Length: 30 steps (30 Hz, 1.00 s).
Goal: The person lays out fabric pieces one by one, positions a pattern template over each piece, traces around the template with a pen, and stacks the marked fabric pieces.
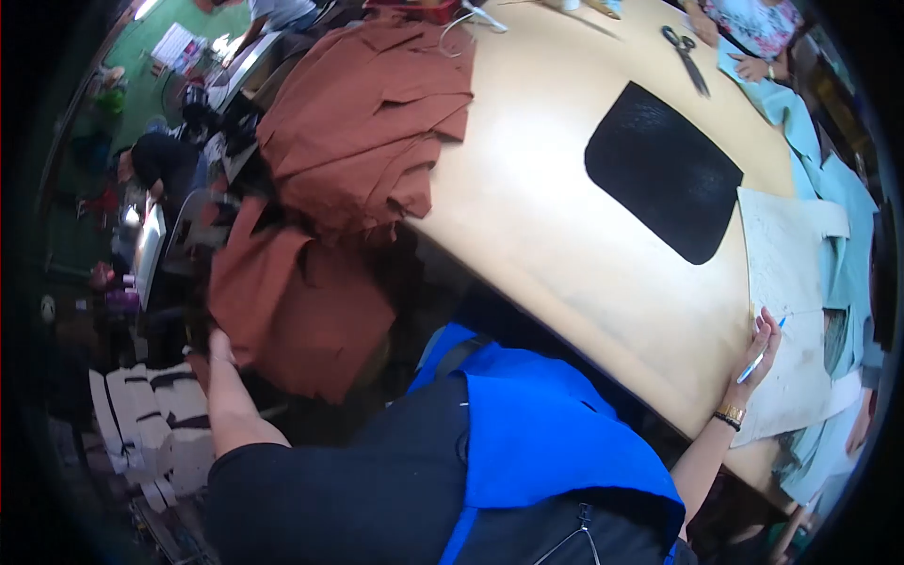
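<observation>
My left hand [220, 345] is stretched out at the left, its fingers partly hidden at the edge of a reddish-brown fabric piece [330, 325]. That piece hangs beside the table, below a heap of similar reddish-brown fabric [367, 122] on the table's corner. On the right, my right hand [765, 347] holds a blue and white pen [751, 365], with the fingers curled around it. This hand rests over the edge of a pale pattern sheet [786, 273] with faint marks. A black rounded panel [664, 174] lies flat on the table, touching or close to the sheet's upper corner.
The pale table [527, 188] runs diagonally ahead of me. Dark scissors [686, 61] lie at its far side, near another person's hand [750, 66]. Light blue-green fabric [852, 226] covers the right edge. White strapped pieces [155, 414] lie at lower left; other people work at far left.
</observation>
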### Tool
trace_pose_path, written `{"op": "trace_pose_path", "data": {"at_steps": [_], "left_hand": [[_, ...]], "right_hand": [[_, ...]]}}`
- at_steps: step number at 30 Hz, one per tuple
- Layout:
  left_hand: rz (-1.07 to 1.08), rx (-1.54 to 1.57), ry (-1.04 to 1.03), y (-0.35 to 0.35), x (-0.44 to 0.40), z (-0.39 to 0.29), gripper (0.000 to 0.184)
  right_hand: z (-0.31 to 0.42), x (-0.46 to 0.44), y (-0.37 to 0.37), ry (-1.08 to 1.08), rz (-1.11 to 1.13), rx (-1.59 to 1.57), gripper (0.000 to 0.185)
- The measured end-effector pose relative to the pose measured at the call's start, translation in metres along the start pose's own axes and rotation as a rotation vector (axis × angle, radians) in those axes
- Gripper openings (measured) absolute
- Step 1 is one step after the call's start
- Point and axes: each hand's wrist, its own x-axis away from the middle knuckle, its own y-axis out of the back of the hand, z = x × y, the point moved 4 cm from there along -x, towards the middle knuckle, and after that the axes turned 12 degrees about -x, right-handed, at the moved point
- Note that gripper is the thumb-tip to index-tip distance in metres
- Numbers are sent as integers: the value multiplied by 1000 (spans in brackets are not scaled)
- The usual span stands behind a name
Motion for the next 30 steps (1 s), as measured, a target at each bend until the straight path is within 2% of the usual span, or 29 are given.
{"op": "trace_pose_path", "data": {"at_steps": [1, 4, 6, 7, 8, 9, 10, 12, 14, 16, 17, 18, 19, 20, 21, 22, 24, 27, 29, 30], "left_hand": [[-92, -131, 74, -6, -3, 19, 52], [-911, -593, 22, -36, -27, 24, 62], [-818, -784, -666, -96, -12, -44, 56], [-820, -712, -954, -133, -5, -83, 49], [-705, -665, -1025, -176, 71, -131, 48], [-605, -594, -1212, -205, 74, -164, 54], [-568, -681, -1191, -233, 118, -194, 58], [-554, -771, -1293, -277, 147, -242, 59], [-471, -984, -1233, -306, 181, -272, 65], [-378, -1017, -1279, -324, 186, -287, 68], [-441, -1049, -1261, -330, 176, -294, 66], [-375, -1035, -1235, -335, 159, -303, 57], [-337, -989, -1274, -342, 129, -313, 48], [-325, -911, -1443, -348, 131, -313, 36], [-262, -843, -1557, -355, 129, -314, 33], [-367, -814, -1686, -361, 138, -315, 32], [-447, -617, -1743, -374, 167, -313, 28], [-27, -142, -1831, -407, 234, -303, 23], [-2, -64, -1973, -440, 288, -278, 15], [225, -23, -1786, -455, 336, -257, 14]], "right_hand": [[4, 1, -3, 2, -3, -9, 33], [2, 1, -3, 27, 9, -13, 32], [-2, 0, 0, 22, 17, 8, 31], [-3, 1, 0, 15, 8, -34, 32], [-3, 2, -3, 7, 1, -82, 32], [-2, 2, -5, 0, -7, -125, 32], [5, 2, -10, -13, 11, -131, 33], [37, 8, -20, -39, 20, -115, 36], [93, 26, -53, -194, 55, -663, 39], [163, 47, -90, -347, 243, -1241, 38], [203, 57, -104, -346, 422, -1287, 43], [236, 68, -112, -378, 529, -1335, 48], [261, 74, -119, -360, 650, -1399, 47], [281, 80, -124, -321, 756, -1469, 45], [297, 83, -128, -277, 845, -1526, 44], [310, 87, -129, -239, 912, -1579, 43], [324, 92, -135, -176, 1011, -1645, 41], [335, 98, -145, -117, 1093, -1699, 38], [337, 100, -151, -95, 1130, -1714, 36], [337, 103, -153, -85, 1143, -1710, 36]]}}
